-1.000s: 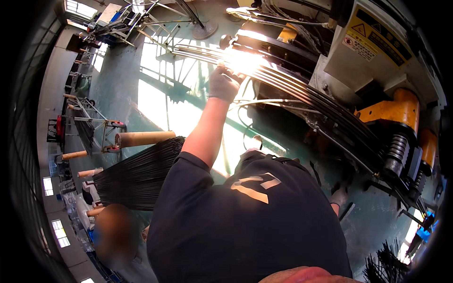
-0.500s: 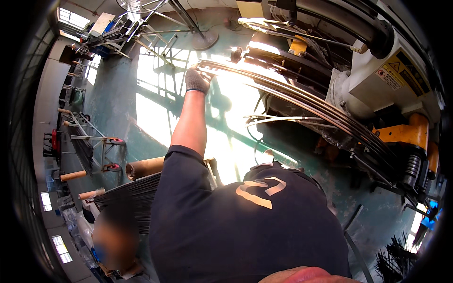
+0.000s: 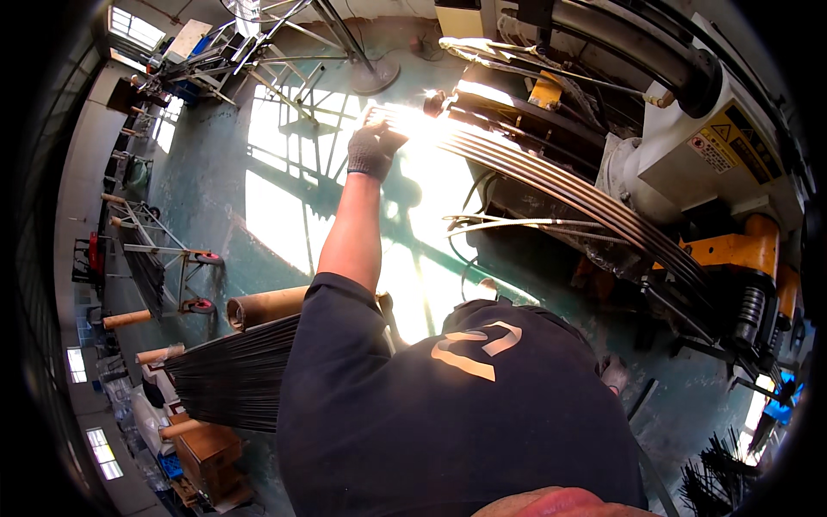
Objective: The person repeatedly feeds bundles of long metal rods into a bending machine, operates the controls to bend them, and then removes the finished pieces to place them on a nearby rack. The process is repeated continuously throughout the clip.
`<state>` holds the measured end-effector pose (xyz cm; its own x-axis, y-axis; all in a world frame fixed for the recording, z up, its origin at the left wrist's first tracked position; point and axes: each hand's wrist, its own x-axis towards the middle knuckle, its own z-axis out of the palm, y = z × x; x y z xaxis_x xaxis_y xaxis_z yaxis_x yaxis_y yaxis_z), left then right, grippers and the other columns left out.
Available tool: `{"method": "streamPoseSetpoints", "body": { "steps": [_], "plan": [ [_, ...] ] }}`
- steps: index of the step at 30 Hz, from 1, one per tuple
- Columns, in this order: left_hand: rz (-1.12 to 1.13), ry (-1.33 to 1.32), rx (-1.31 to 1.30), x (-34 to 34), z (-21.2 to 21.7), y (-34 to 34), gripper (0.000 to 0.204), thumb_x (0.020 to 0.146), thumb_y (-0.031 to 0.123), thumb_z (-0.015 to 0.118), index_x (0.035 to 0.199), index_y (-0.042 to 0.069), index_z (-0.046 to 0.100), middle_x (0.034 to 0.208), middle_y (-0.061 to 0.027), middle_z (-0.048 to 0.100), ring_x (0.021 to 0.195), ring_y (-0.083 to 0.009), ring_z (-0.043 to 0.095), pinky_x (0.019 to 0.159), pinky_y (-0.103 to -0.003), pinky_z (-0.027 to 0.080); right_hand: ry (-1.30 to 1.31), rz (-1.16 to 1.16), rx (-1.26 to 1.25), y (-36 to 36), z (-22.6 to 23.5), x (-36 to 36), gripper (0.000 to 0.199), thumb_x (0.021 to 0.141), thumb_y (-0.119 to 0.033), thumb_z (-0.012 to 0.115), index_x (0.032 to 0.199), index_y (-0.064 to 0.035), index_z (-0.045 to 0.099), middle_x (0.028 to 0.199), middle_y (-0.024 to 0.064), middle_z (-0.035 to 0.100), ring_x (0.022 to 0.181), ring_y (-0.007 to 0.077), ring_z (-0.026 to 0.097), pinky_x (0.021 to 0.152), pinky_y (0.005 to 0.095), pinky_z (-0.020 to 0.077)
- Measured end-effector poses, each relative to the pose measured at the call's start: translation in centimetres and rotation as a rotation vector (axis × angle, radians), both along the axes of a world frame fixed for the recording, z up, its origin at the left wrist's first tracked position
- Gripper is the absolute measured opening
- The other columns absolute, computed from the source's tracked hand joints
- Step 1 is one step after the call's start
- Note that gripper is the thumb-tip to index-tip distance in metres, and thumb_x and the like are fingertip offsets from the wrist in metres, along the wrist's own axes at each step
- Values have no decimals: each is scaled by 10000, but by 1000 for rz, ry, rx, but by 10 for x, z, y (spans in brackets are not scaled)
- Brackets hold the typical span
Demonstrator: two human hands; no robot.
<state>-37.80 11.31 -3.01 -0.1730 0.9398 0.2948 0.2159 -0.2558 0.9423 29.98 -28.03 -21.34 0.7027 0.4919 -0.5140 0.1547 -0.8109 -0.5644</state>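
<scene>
My left hand, in a grey knitted glove, reaches out and is closed around the left ends of several long thin metal rods. Strong sun glare washes out the fingertips and the rod ends there. From the hand, the rods run side by side down to the right, along the machine, toward its orange bracket. Low beside my body, a small part of my gloved right hand shows past the dark shirt; its fingers are hidden.
A bundle of dark rods lies at left near a cardboard tube, with a wooden cabinet below. A wheeled metal rack stands farther left. Hoses loop beneath the held rods. More dark rods stick up at lower right.
My left hand has shifted slightly right and down with the rods, and glare now covers their ends. The blurred person at lower left is gone from view. More of my right hand shows.
</scene>
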Motion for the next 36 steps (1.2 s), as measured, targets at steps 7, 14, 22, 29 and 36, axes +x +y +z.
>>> {"method": "streamPoseSetpoints", "body": {
  "steps": [7, 14, 22, 29, 36],
  "plan": [
    [-133, -270, -81, 18, 39, -19, 271, 974, 229, 625, 1208, 94, 633, 1093, -133, 695, 1082, -315, 676, 1117, -524, 466, -50, 80, -61, -25, -48, 15, 365, 972, -322, 594, 732, -49, 633, 630, 60, 571, 557, 187, 558, 603, 387, 447],
    [-332, -701, -340, -12, 19, -26, 491, 1066, 291, 518, 1486, 71, 391, 1388, -222, 569, 1266, -429, 592, 1070, -643, 469, -181, 203, -155, -12, -8, -3, 380, 897, -445, 587, 776, -109, 717, 771, 101, 712, 798, 298, 680, 765, 404, 501],
    [-120, -919, -317, -1, 19, -31, 661, 1074, 498, 431, 1518, 9, 399, 1550, -228, 430, 1419, -408, 436, 1198, -586, 353, -482, 766, -166, 5, -45, 36, 347, 901, -384, 559, 814, -90, 722, 917, 144, 735, 897, 336, 691, 804, 432, 519],
    [438, -1073, -527, 142, -52, -85, 574, 1082, 466, 406, 1283, -56, 534, 1387, -254, 581, 1322, -436, 519, 1169, -598, 381, -387, 1060, -262, 28, -75, 125, 272, 909, -297, 566, 1015, -108, 730, 1097, 181, 722, 992, 415, 675, 848, 477, 540],
    [184, -1129, -1041, 337, -142, -152, 542, 1083, 485, 408, 1400, 65, 537, 1444, -110, 568, 1317, -316, 515, 1126, -535, 423, -1023, 862, 291, 19, -125, 223, 370, 973, -329, 512, 1076, -56, 740, 1175, 199, 712, 1105, 390, 661, 977, 471, 507]
  ]
}}
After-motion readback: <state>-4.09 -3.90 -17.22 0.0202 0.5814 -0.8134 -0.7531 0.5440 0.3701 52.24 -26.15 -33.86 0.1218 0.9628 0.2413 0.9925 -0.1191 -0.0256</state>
